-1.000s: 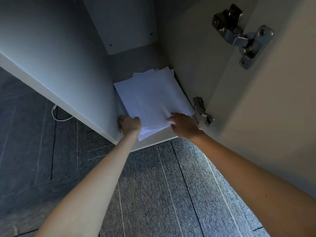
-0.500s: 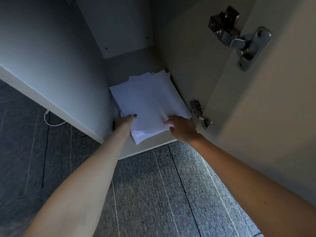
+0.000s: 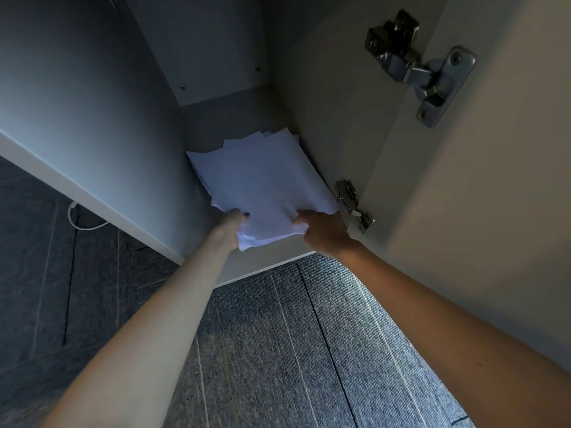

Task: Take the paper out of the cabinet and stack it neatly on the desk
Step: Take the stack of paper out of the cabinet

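1. The paper point(image 3: 265, 186) is a loose, uneven sheaf lying on the bottom shelf of the cabinet point(image 3: 324, 112), against its right wall, with the near edge overhanging the front lip.
2. The left hand point(image 3: 230, 223) grips the sheaf's near left corner, thumb on top.
3. The right hand point(image 3: 323, 231) holds the near right edge; its fingers seem tucked beneath the sheets, though the dim light leaves this uncertain.
4. Done: the door point(image 3: 482, 196) stands open and both hands have hold of the sheaf.
5. Left: lifting it clear of the cabinet, carrying it off, and squaring the sheets. No desk is in view, only grey carpet point(image 3: 309, 350).
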`<move>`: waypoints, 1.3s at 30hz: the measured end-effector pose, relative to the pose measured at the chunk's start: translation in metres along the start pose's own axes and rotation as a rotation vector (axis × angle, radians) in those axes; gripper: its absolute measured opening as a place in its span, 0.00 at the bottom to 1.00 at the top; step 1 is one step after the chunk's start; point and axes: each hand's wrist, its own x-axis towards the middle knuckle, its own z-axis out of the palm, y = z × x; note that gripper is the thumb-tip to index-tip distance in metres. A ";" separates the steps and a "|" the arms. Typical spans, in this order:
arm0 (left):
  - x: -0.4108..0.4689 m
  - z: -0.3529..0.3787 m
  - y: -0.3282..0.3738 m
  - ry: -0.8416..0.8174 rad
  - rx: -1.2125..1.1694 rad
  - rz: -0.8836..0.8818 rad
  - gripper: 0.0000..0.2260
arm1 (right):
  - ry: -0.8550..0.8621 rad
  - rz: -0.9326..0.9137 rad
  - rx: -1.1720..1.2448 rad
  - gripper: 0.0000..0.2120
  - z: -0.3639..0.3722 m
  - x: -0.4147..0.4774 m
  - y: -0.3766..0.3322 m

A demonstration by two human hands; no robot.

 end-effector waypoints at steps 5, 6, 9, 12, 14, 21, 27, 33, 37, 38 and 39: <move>-0.014 -0.005 -0.021 0.265 0.095 0.235 0.21 | 0.054 0.118 0.269 0.21 -0.006 0.002 -0.007; -0.019 -0.008 -0.027 0.279 0.072 0.236 0.20 | 0.124 0.151 0.285 0.22 -0.007 0.004 -0.008; -0.033 -0.012 -0.042 0.301 0.006 0.206 0.20 | 0.280 0.245 0.388 0.27 -0.013 0.004 -0.015; -0.043 -0.019 -0.052 0.272 -0.069 0.157 0.25 | 0.264 0.350 0.600 0.26 -0.020 0.003 -0.020; -0.045 -0.025 -0.057 0.238 -0.108 0.124 0.29 | 0.136 0.350 0.960 0.19 -0.029 -0.002 -0.026; -0.073 -0.046 -0.054 0.153 -0.097 0.153 0.32 | 0.124 0.319 1.106 0.21 -0.044 -0.036 -0.056; -0.153 -0.073 -0.027 0.037 -0.118 0.211 0.22 | 0.175 0.451 1.069 0.22 -0.089 -0.099 -0.074; -0.256 -0.107 0.012 -0.043 -0.095 0.084 0.24 | 0.070 0.565 1.095 0.34 -0.157 -0.190 -0.112; -0.336 -0.129 0.027 -0.052 -0.086 0.023 0.26 | 0.008 0.642 1.133 0.28 -0.201 -0.264 -0.140; -0.358 -0.135 0.029 -0.054 -0.083 0.006 0.26 | -0.009 0.633 1.139 0.27 -0.211 -0.283 -0.148; -0.384 -0.143 0.033 -0.043 -0.086 -0.017 0.26 | -0.020 0.629 1.144 0.23 -0.227 -0.304 -0.158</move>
